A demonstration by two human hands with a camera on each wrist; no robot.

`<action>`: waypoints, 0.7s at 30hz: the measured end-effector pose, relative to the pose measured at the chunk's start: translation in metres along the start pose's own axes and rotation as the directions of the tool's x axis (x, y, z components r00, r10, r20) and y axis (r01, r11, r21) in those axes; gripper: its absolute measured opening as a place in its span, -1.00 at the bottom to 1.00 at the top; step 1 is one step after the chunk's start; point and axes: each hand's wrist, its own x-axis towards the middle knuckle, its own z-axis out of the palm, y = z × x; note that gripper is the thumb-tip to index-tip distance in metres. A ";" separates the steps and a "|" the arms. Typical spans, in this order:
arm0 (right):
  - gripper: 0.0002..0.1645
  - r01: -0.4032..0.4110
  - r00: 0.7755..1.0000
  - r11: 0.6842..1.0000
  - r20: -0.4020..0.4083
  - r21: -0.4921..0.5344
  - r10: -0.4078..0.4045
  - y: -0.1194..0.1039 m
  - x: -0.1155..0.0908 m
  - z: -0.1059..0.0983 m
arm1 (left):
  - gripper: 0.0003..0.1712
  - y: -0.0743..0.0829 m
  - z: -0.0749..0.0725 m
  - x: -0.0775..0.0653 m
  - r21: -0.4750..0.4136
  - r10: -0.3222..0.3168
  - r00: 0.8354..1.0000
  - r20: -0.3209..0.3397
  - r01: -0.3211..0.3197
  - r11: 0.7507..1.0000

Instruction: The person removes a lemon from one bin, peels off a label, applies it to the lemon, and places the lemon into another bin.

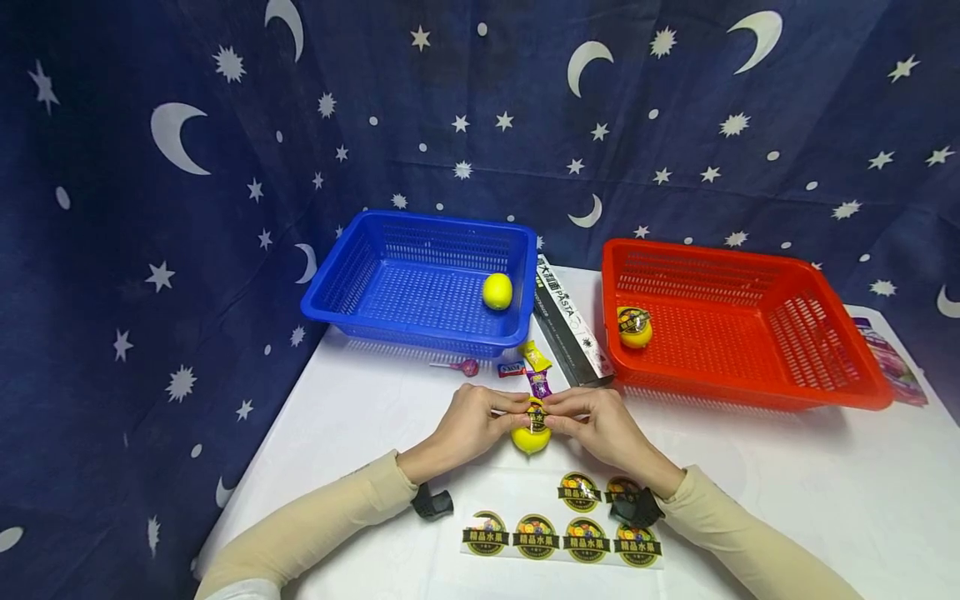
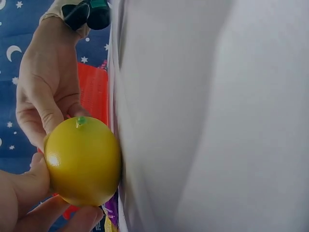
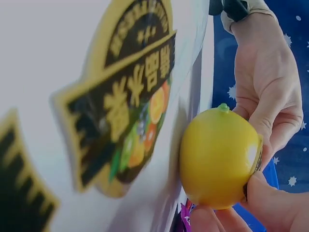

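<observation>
Between both hands sits a yellow lemon (image 1: 531, 442) low over the white table, its green stem tip (image 3: 223, 107) showing in the wrist views. My left hand (image 1: 476, 421) grips its left side with thumb and fingers, and my right hand (image 1: 600, 425) grips the right side. A black and gold fruit sticker (image 1: 537, 416) lies over the lemon's top, with the thumbs and fingertips at its two edges. Toward the front of the table a backing sheet (image 1: 536, 490) carries several more such stickers, close under the right wrist.
Behind the hands lie a lollipop (image 1: 469, 367) and small wrapped candies (image 1: 536, 357). A blue basket (image 1: 427, 304) holds another lemon (image 1: 497, 292). In the red basket (image 1: 712, 333) is a stickered lemon (image 1: 635, 328). A pasta box (image 1: 572, 329) stands between the baskets.
</observation>
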 end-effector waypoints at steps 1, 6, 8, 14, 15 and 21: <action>-0.83 -0.006 1.000 1.000 -0.001 0.005 0.006 0.000 0.000 0.000 | -0.74 0.000 0.000 0.000 0.000 -0.001 1.000 -0.001 0.001 1.000; -0.75 -0.051 0.999 0.997 0.022 0.062 0.050 -0.001 -0.001 0.001 | -0.75 -0.002 0.000 -0.002 -0.003 0.003 1.000 -0.002 -0.003 1.000; -0.67 -0.089 0.995 0.990 0.047 0.109 0.084 -0.002 -0.002 0.002 | -0.74 -0.003 0.000 -0.003 -0.003 0.002 1.000 -0.006 -0.002 1.000; -0.15 -0.059 0.993 0.998 0.097 -0.032 0.062 -0.006 0.000 0.012 | -0.72 0.000 -0.002 -0.007 0.008 0.011 1.000 -0.027 -0.011 1.000; -0.11 -0.032 0.994 0.996 0.103 -0.079 0.040 -0.007 0.000 0.014 | -0.73 0.001 -0.002 -0.008 0.014 0.015 1.000 -0.025 -0.015 1.000; -0.11 0.017 0.991 0.989 0.132 -0.144 0.003 -0.011 0.002 0.002 | -0.68 0.012 -0.010 -0.006 -0.003 0.034 0.999 -0.023 -0.034 0.999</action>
